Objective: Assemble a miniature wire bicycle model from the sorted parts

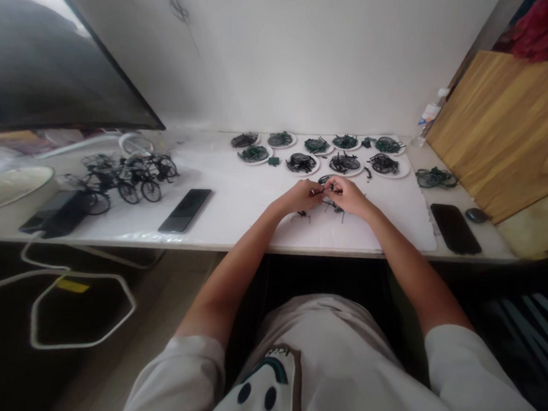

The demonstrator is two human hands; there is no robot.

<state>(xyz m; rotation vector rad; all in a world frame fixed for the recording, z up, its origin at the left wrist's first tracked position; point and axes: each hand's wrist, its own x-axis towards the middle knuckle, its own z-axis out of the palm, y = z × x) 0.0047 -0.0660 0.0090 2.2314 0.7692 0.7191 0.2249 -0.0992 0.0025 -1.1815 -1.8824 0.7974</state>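
Observation:
My left hand (301, 196) and my right hand (348, 196) meet over the white board (236, 209), fingertips pinched close together. Between them is a thin dark piece (320, 192), which looks like a part of a model bicycle; its exact kind is too small to tell. Both hands are closed on it. Loose dark parts (337, 208) lie under and beside my fingers, partly hidden. Just beyond the hands, white plates hold heaps of black and green parts, such as the near plate of black parts (302, 163).
Assembled model bicycles (130, 176) stand at the left, near a phone (185, 210) and a black box with a white cable (57, 212). On the right lie another dark phone (455, 228), a mouse (477, 215) and green parts (436, 177). A bottle (430, 116) stands behind.

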